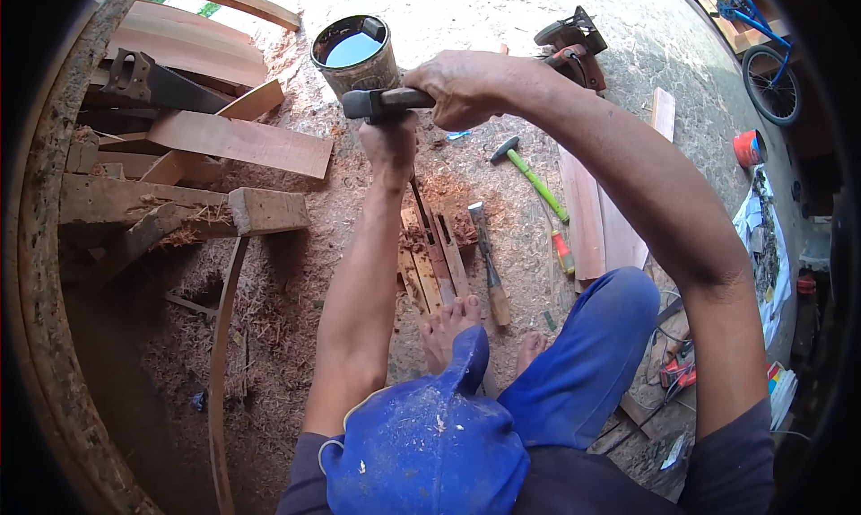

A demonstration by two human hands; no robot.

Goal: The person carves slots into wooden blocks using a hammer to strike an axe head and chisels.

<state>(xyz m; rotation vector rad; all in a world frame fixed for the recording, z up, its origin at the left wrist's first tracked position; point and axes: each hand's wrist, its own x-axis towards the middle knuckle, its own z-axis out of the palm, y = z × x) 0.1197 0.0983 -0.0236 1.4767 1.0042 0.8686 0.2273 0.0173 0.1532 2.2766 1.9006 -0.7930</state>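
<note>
My right hand (462, 89) is closed round the handle of a hammer (362, 105), its dark head level with the top of my left fist. Below it, my left hand (391, 147) grips a chisel (419, 197); its handle is hidden by the fingers. The thin blade points down to narrow wooden pieces (421, 268) with slots cut in them. My bare foot (448, 327) rests on the near end of these pieces. To their right lies another chisel (489, 264) with a wooden handle.
Beyond my hands stands a bucket (359, 66) of liquid. A green-handled hammer (536, 185), a red-and-yellow handled tool (562, 252) and planks (587, 210) lie rightward. A handsaw (161, 84) rests on stacked timber at left. A power tool (574, 48) and bicycle (762, 48) are farther back.
</note>
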